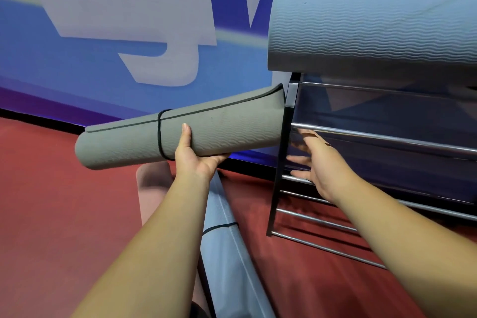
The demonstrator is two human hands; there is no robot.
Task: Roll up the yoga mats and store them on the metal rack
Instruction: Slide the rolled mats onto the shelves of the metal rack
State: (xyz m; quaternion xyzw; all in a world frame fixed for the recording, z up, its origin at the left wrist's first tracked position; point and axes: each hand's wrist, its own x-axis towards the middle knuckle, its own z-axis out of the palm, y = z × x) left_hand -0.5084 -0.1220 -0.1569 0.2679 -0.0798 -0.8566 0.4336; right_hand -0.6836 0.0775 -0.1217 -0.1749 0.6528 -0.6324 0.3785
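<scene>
A rolled grey-green yoga mat (222,124), bound by a black cord, lies level in the air with its right end at the side frame of the metal rack (282,152). My left hand (196,157) holds it from below, thumb up its near side. My right hand (317,165) is inside the rack with fingers spread, between two chrome bars, holding nothing. A rolled blue-grey mat (374,31) rests on the rack's top. Another blue rolled mat (227,253) with a black cord lies on the floor below my arms, beside a pink mat (152,188).
A blue wall banner (116,46) with large white letters stands behind the rack. The floor (51,201) is red. The rack's chrome bars (387,137) run to the right at several heights.
</scene>
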